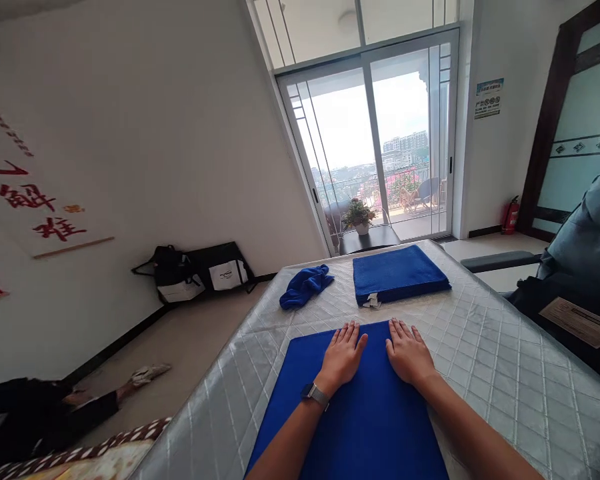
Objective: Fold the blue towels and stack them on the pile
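Note:
A blue towel (360, 427) lies spread flat on the quilted grey mattress (500, 360) in front of me. My left hand (343, 355), with a watch on its wrist, rests palm down on the towel's far edge, fingers stretched out. My right hand (408, 351) lies flat beside it, fingers also extended. Neither hand holds anything. Beyond them sits a neatly folded blue towel (397, 273) with white tags at its near edge. A crumpled blue cloth (305, 285) lies to its left.
Black and white bags (195, 273) lean against the left wall on the floor. A glass sliding door (380, 147) and a potted plant (359, 216) stand beyond the mattress. A dark grey chair (575, 267) is at the right. Dark clothing (35, 413) lies at the lower left.

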`<state>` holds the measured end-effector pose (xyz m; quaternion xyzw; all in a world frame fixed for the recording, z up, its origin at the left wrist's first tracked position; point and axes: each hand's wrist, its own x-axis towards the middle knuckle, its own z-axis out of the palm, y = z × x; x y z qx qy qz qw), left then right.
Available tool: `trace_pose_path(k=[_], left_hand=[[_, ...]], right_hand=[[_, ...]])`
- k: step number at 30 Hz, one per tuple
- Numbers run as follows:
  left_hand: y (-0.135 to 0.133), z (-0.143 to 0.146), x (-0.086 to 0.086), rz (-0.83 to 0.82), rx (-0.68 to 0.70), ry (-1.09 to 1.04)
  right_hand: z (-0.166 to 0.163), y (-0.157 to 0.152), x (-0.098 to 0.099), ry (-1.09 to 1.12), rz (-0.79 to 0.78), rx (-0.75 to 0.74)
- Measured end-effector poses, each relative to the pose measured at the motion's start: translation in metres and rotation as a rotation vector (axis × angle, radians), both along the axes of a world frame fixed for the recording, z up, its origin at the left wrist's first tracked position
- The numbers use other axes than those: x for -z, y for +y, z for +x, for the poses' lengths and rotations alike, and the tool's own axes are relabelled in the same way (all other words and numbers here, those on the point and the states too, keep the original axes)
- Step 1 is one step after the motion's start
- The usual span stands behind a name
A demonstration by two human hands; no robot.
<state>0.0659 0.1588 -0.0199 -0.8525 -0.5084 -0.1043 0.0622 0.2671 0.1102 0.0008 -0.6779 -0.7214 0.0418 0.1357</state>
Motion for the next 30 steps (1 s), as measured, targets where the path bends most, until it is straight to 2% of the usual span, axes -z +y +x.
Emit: trace_pose_path(k=[7, 11, 14, 19, 30], left_hand=[[0.002, -0.109, 0.003, -0.061, -0.155, -0.031], [0.001, -0.146, 0.002, -0.110, -0.243, -0.085], [0.000, -0.153, 0.003, -0.108, -0.262, -0.124], [-0.003, -0.147, 0.003, -0.049, -0.266, -0.107], [-0.016, -0.138, -0.017, 0.012, -0.327, -0.171]], right_hand=[[0.000, 0.000, 0.001, -0.024, 0.008, -0.003], [0.000, 0.002, 0.003, -0.049, 0.014, -0.002], [0.000, 0.004, 0.006, -0.092, 0.018, -0.005], [0.002, 0.008, 0.012, -0.139, 0.028, 0.001], [0.003, 0.009, 0.013, -0.215, 0.059, -0.018]])
